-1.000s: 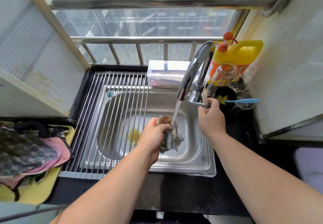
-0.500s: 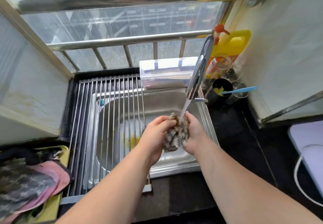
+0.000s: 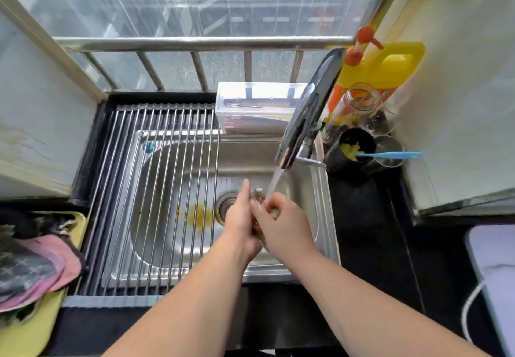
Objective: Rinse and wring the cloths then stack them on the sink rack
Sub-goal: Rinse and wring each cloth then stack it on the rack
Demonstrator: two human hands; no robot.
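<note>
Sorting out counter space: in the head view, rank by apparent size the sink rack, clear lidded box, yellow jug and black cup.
1. sink rack
2. clear lidded box
3. yellow jug, close to the box and partly hidden, so the order of these two is unsure
4. black cup

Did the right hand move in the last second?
Yes. The right hand left the faucet lever and came down into the sink, toward the left hand, where it now grips the cloth under the water.
</note>
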